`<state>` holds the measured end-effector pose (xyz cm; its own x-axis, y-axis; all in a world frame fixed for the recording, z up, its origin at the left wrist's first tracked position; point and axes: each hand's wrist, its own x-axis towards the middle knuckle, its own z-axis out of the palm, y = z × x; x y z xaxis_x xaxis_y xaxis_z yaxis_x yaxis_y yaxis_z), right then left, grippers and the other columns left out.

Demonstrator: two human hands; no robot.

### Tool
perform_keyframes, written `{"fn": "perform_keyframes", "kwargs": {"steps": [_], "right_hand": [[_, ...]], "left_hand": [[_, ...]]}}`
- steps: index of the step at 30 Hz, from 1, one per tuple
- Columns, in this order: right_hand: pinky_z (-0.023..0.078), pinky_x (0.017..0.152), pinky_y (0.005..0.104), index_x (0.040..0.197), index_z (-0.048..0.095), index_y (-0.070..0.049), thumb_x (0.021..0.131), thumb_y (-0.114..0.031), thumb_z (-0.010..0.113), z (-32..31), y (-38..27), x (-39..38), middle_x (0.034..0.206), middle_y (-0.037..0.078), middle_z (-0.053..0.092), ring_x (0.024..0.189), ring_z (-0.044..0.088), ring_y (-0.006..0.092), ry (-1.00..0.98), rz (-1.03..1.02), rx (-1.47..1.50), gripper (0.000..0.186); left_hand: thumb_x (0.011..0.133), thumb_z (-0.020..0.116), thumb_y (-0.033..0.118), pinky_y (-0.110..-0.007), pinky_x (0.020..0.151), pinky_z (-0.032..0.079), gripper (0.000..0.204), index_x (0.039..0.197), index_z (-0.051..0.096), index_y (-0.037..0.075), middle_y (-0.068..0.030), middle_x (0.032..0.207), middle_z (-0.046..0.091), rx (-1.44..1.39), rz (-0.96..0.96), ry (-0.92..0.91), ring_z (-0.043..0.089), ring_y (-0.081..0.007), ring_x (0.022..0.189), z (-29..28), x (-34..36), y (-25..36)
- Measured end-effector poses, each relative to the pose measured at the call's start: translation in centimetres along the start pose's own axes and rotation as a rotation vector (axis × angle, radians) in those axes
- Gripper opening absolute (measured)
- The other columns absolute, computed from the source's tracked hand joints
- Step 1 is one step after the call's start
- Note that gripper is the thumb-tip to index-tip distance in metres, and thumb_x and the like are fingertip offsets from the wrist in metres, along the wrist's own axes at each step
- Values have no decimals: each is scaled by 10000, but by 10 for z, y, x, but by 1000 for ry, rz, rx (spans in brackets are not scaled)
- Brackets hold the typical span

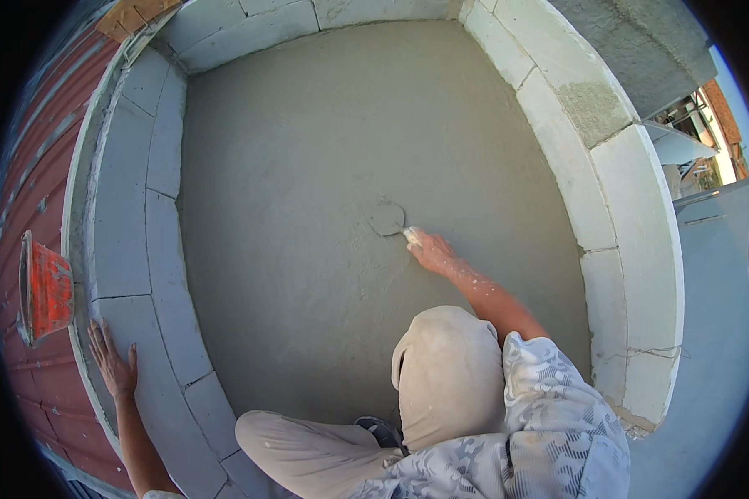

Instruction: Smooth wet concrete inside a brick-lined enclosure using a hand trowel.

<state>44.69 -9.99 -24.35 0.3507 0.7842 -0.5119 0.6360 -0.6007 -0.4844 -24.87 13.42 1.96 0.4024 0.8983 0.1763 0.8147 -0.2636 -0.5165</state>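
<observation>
My right hand is closed around the handle of a trowel, reaching out over the middle of the floor. The trowel's rounded blade lies against wet grey cement and nearly matches it in colour, so its outline is faint. Small ridges and smears mark the cement beside the blade. On the left, my left hand rests flat on top of the pale block wall, fingers spread and holding nothing.
Pale block walls border the cement on the left, far and right sides. An orange-red bucket smeared with cement stands beyond the left wall, over a red corrugated metal sheet. My bent knees are close to the cement's near part.
</observation>
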Motion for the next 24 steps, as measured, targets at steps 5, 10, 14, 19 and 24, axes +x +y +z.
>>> {"fn": "perform_keyframes", "kwargs": {"steps": [5, 10, 14, 19, 24], "right_hand": [[498, 954, 547, 1490, 418, -147, 1003, -366, 551, -1, 14, -28, 1210, 257, 660, 1125, 632, 446, 130, -35, -135, 550], [528, 887, 555, 1376, 473, -90, 995, -356, 570, -31, 110, -36, 1151, 268, 673, 1062, 656, 459, 543, 567, 104, 475], [521, 910, 544, 1437, 411, -99, 987, -357, 592, -5, 125, -53, 1182, 273, 665, 1105, 634, 471, 536, 523, 263, 549], [465, 995, 552, 1455, 438, -98, 965, -350, 617, 36, 19, -98, 1226, 278, 652, 1132, 623, 473, -13, -21, 197, 579], [472, 987, 531, 1434, 491, -87, 916, -355, 680, -16, -35, -99, 1176, 260, 680, 1128, 642, 428, -119, -212, 3, 613]], "left_hand": [[887, 685, 310, -495, 1267, 141, 929, 1634, 150, 170, -131, 1693, 125, -29, 16, 28, 96, -336, 1563, 5, 0, 1], [879, 698, 303, -493, 1268, 136, 945, 1634, 144, 172, -132, 1693, 122, -33, 10, 20, 90, -332, 1563, -5, 0, 1], [870, 714, 296, -485, 1272, 127, 963, 1632, 142, 163, -127, 1693, 121, -50, 1, 9, 91, -326, 1563, -11, 5, 9], [860, 730, 300, -485, 1272, 130, 978, 1630, 145, 156, -121, 1693, 115, -77, -78, -81, 93, -316, 1564, -20, 1, 10], [858, 740, 335, -498, 1265, 149, 988, 1629, 149, 154, -129, 1689, 125, -147, -113, -112, 90, -321, 1564, -31, -3, 10]]}}
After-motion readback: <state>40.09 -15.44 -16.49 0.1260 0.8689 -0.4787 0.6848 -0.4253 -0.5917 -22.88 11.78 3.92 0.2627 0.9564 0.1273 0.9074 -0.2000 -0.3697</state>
